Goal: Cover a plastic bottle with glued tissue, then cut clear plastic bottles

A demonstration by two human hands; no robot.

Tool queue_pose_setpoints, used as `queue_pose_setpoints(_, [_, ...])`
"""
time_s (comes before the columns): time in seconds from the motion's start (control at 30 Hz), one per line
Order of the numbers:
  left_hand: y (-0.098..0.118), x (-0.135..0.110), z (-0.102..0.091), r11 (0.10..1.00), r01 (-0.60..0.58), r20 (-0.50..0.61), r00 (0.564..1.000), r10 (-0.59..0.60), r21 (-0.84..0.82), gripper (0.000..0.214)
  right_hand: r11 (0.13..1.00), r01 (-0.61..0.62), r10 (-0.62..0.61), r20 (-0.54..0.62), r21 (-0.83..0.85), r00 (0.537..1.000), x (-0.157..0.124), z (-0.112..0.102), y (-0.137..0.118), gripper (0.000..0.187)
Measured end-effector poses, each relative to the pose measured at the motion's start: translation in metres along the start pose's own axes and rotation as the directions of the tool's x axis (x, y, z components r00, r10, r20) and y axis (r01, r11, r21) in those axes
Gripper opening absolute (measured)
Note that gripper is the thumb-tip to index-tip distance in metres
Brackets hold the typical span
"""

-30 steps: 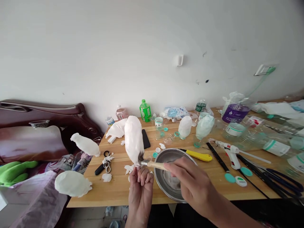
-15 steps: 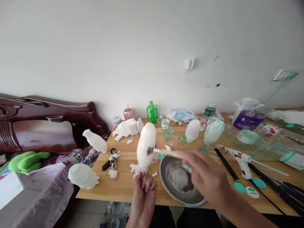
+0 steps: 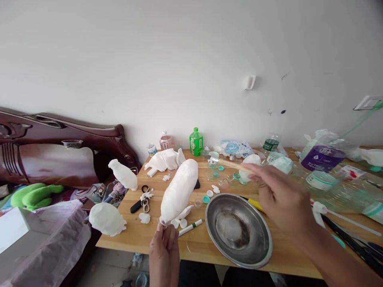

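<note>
My left hand (image 3: 164, 251) is closed round the narrow lower end of a white paper-covered bottle (image 3: 181, 189), which leans to the upper right above the table. In my right hand (image 3: 281, 195) is a brush (image 3: 235, 164) by its pale wooden handle; its blurred head points left, apart from the white form. Below it sits a steel basin (image 3: 215, 235) with some cloudy liquid in the bottom. White paper scraps and a white marker (image 3: 190, 227) with a green band lie between the left hand and the basin.
Two more white-covered forms, one slim (image 3: 124, 174) and one rounder (image 3: 106, 219), stand at the table's left edge. Crumpled white paper (image 3: 166, 160) and a green bottle (image 3: 196, 142) are at the back. Cut plastic bottles, a purple-labelled jug (image 3: 323, 158) and scissors (image 3: 368, 247) crowd the right.
The brush has come off the white form and moved up and to the right. My left hand has lowered and tilted the form to the right. The view has shifted slightly left.
</note>
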State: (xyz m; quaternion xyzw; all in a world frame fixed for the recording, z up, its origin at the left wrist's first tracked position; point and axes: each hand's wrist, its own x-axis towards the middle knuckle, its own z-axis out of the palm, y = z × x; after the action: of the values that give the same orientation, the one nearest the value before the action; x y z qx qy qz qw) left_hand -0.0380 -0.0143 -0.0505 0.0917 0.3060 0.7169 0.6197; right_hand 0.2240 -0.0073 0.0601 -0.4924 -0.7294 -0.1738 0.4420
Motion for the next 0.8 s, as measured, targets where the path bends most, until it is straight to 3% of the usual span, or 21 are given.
queue_pose_setpoints(0.07, [0.004, 0.000, -0.008, 0.973, 0.161, 0.054, 0.987, -0.154, -0.168, 0.032, 0.987, -0.157, 0.160, 0.166, -0.036, 0.973, -0.006, -0.003, 0.016, 0.033])
queue_pose_setpoints(0.1, [0.006, 0.000, -0.012, 0.940, 0.235, 0.081, 0.972, -0.222, -0.247, 0.031, 0.969, -0.244, 0.247, 0.282, -0.046, 0.927, -0.016, -0.004, 0.021, 0.026])
queue_pose_setpoints(0.17, [0.009, -0.002, -0.019, 0.877, 0.335, 0.116, 0.942, -0.315, -0.345, 0.029, 0.910, -0.411, 0.385, 0.490, -0.060, 0.782, -0.043, 0.000, 0.029, 0.025])
queue_pose_setpoints(0.23, [0.012, -0.005, -0.022, 0.836, 0.386, 0.141, 0.922, -0.360, -0.391, 0.028, 0.845, -0.524, 0.495, 0.531, -0.108, 0.688, -0.073, 0.008, 0.037, 0.028])
queue_pose_setpoints(0.3, [0.014, -0.008, -0.022, 0.812, 0.420, 0.180, 0.908, -0.379, -0.405, 0.026, 0.822, -0.551, 0.536, 0.528, -0.147, 0.659, -0.094, 0.015, 0.047, 0.028])
queue_pose_setpoints(0.4, [0.015, -0.010, -0.015, 0.802, 0.439, 0.226, 0.898, -0.377, -0.405, 0.022, 0.825, -0.522, 0.554, 0.488, -0.216, 0.674, -0.101, 0.016, 0.054, 0.028])
queue_pose_setpoints(0.5, [0.015, -0.011, -0.009, 0.805, 0.441, 0.251, 0.896, -0.366, -0.398, 0.020, 0.831, -0.477, 0.553, 0.342, -0.285, 0.759, -0.090, 0.011, 0.027, 0.034])
queue_pose_setpoints(0.57, [0.014, -0.013, -0.006, 0.804, 0.446, 0.279, 0.891, -0.358, -0.394, 0.019, 0.858, -0.489, 0.514, 0.262, -0.157, 0.817, -0.081, 0.016, -0.013, 0.034])
queue_pose_setpoints(0.6, [0.014, -0.014, -0.005, 0.803, 0.451, 0.298, 0.887, -0.353, -0.391, 0.019, 0.849, -0.525, 0.490, 0.282, 0.061, 0.825, -0.077, 0.023, -0.037, 0.028])
queue_pose_setpoints(0.63, [0.014, -0.016, -0.004, 0.803, 0.453, 0.314, 0.884, -0.347, -0.387, 0.019, 0.725, -0.614, 0.481, 0.408, 0.313, 0.776, -0.073, 0.033, -0.061, 0.024])
queue_pose_setpoints(0.67, [0.015, -0.018, -0.003, 0.804, 0.454, 0.326, 0.881, -0.342, -0.385, 0.021, 0.489, -0.737, 0.448, 0.590, 0.467, 0.671, -0.070, 0.045, -0.083, 0.023])
queue_pose_setpoints(0.73, [0.016, -0.021, 0.000, 0.801, 0.456, 0.333, 0.880, -0.339, -0.389, 0.026, 0.328, -0.790, 0.384, 0.691, 0.518, 0.613, -0.064, 0.073, -0.117, 0.032])
queue_pose_setpoints(0.8, [0.018, -0.024, 0.004, 0.785, 0.462, 0.330, 0.879, -0.343, -0.412, 0.027, 0.180, -0.823, 0.340, 0.751, 0.539, 0.567, -0.059, 0.099, -0.133, 0.042])
